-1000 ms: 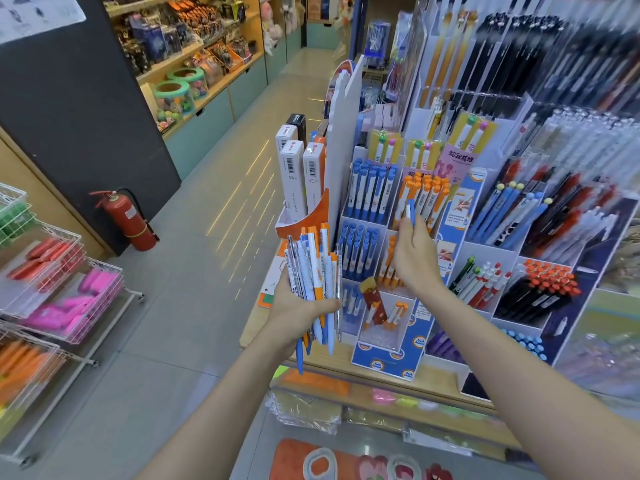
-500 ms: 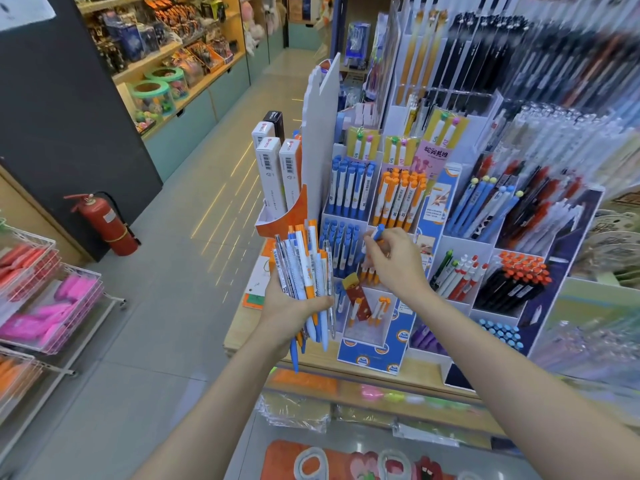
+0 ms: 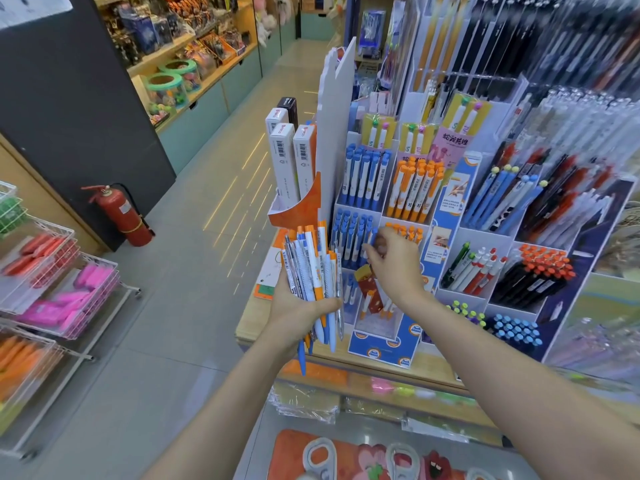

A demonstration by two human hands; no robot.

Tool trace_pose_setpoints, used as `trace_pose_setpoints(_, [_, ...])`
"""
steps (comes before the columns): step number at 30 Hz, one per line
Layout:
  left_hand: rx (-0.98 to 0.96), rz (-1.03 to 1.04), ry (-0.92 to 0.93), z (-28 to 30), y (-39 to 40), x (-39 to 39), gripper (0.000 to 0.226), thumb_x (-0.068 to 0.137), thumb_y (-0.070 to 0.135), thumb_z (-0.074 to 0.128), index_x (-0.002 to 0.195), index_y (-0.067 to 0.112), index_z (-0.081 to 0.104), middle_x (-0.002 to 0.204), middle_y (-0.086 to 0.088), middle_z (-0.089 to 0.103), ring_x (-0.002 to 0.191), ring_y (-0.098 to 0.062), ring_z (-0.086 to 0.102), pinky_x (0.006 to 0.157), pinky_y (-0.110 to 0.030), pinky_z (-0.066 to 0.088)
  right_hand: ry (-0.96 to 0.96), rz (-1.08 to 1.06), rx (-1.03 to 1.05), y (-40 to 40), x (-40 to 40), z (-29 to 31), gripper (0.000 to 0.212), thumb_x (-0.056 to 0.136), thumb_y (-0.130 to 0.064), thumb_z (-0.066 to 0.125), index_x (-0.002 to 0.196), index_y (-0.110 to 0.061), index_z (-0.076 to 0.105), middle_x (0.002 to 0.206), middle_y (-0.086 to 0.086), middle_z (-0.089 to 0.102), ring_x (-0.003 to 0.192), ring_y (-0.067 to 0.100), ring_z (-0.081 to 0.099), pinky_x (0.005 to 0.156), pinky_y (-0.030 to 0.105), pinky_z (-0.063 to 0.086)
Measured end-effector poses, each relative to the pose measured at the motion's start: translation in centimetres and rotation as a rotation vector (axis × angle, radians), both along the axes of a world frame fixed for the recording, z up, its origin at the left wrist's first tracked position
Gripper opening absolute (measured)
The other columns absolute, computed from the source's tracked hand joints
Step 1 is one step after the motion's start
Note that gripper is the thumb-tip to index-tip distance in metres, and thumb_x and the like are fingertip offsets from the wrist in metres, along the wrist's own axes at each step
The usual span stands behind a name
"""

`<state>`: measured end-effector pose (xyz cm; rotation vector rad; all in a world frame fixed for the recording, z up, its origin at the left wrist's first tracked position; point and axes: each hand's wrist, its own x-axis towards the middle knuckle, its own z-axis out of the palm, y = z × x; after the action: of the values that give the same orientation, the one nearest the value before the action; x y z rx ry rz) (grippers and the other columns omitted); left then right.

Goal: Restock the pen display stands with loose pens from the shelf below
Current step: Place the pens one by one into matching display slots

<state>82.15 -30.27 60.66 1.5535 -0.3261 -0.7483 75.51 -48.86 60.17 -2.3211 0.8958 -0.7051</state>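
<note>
Here we judge the restock partly done: our left hand (image 3: 297,308) grips a thick bundle of pens (image 3: 313,271) yet to place, while our right hand (image 3: 394,263) pinches one blue pen (image 3: 373,238) at the stand's (image 3: 384,348) second blue tier (image 3: 351,240).

The right hand (image 3: 394,268) covers whatever its fingertips pinch at the blue pens (image 3: 353,242). The left hand's (image 3: 298,310) grip hides the middle of its pen bundle (image 3: 313,271). Hanging pens (image 3: 571,39) top right are blurred, and the wire baskets (image 3: 52,271) run past the left edge.
</note>
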Motion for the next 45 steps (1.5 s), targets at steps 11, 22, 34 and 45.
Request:
trace_pose_setpoints(11, [0.002, 0.015, 0.007, 0.0, 0.8, 0.2, 0.063, 0.071, -0.007, 0.084, 0.122, 0.016, 0.055, 0.104, -0.005, 0.073, 0.092, -0.015, 0.073, 0.078, -0.033, 0.062, 0.097, 0.002, -0.019, -0.2, 0.4, -1.1, 0.034, 0.092, -0.024, 0.067, 0.121, -0.015, 0.051, 0.084, 0.004, 0.065, 0.078, 0.024, 0.066, 0.072, 0.044, 0.057])
trace_pose_setpoints(22, [0.001, 0.001, -0.008, 0.5, 0.6, 0.1, 0.061, 0.07, -0.006, 0.084, 0.118, 0.018, 0.055, 0.1, -0.003, 0.073, 0.088, -0.013, 0.074, 0.077, -0.034, 0.062, -0.098, -0.012, -0.112, -0.7, 1.2, -1.0, 0.028, 0.095, -0.014, 0.062, 0.121, -0.007, 0.066, 0.11, 0.009, 0.069, 0.099, 0.025, 0.065, 0.089, 0.041, 0.053])
trace_pose_setpoints(34, [-0.01, -0.003, 0.002, 0.3, 0.5, -0.3, 0.059, 0.071, -0.008, 0.083, 0.116, 0.018, 0.057, 0.099, -0.004, 0.074, 0.088, -0.016, 0.074, 0.074, -0.031, 0.062, -0.076, 0.021, -0.184, -0.9, 1.2, -0.3, 0.014, 0.09, -0.005, 0.065, 0.1, -0.008, 0.075, 0.097, 0.005, 0.071, 0.092, 0.018, 0.064, 0.08, 0.019, 0.042])
trace_pose_setpoints(45, [-0.051, -0.002, 0.062, 0.4, 0.8, -0.8, 0.055, 0.072, -0.01, 0.082, 0.116, 0.014, 0.059, 0.098, -0.008, 0.076, 0.091, -0.024, 0.075, 0.079, -0.041, 0.062, -0.222, 0.162, 0.296, 2.0, -1.1, 4.3, 0.013, 0.094, -0.017, 0.062, 0.103, -0.02, 0.071, 0.091, -0.009, 0.067, 0.072, 0.004, 0.066, 0.068, 0.017, 0.053])
